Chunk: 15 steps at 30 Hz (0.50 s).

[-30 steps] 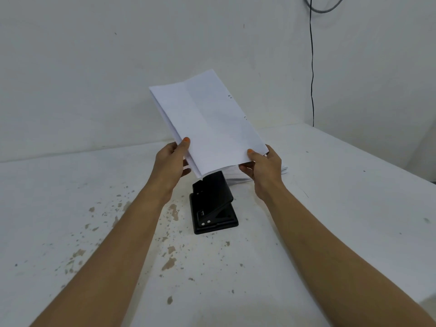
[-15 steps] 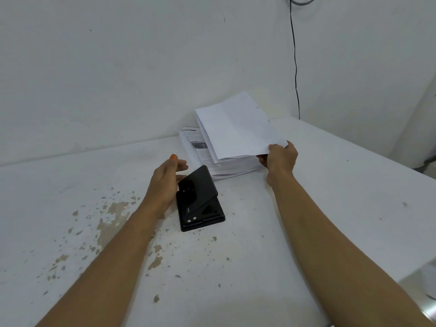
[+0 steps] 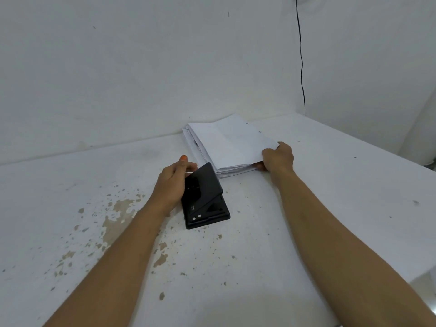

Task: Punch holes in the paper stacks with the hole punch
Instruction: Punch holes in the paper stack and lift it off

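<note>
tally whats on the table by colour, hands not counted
black: 1, the hole punch
white: 1, the paper stack, with sheets too close to count singly
total: 2

The left hand rests against the punch and the right hand grips the stack's near corner.

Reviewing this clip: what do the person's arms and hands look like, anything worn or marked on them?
Both forearms are bare up to the frame edge, with no sleeves in view. No watch, ring, bracelet or glove shows on the left hand or the right hand. The one marking is orange polish on the left thumbnail; the other nails are not clear enough to tell.
</note>
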### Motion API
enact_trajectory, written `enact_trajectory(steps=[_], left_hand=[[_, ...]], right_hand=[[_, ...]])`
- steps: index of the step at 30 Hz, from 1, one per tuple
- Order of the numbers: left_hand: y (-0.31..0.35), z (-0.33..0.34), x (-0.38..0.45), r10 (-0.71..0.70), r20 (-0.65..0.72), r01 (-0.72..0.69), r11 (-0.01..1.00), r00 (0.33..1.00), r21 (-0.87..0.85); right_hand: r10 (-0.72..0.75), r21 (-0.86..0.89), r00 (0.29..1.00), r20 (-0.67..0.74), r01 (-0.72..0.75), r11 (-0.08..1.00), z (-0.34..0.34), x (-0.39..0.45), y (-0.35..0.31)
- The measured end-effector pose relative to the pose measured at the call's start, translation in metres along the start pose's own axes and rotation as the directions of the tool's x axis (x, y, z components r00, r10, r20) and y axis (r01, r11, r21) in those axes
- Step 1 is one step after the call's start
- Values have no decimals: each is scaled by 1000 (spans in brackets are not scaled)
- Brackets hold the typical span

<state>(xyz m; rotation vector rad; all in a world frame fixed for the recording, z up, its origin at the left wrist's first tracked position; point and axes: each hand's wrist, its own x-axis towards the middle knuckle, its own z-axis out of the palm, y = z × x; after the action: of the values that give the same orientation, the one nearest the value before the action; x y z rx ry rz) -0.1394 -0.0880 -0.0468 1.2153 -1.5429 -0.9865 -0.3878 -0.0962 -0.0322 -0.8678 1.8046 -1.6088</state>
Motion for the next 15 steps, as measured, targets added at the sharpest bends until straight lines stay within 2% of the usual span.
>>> enact_trajectory(steps=[5,15], left_hand=[[0,1,-2,-4,69,-1,998,998,70],[1,2,-5,6,84,-17,992,996,124]], right_hand=[[1,-59,1000,16,0,998,2,1,2],[-36,-140,999,3,36,989,4,5,3]])
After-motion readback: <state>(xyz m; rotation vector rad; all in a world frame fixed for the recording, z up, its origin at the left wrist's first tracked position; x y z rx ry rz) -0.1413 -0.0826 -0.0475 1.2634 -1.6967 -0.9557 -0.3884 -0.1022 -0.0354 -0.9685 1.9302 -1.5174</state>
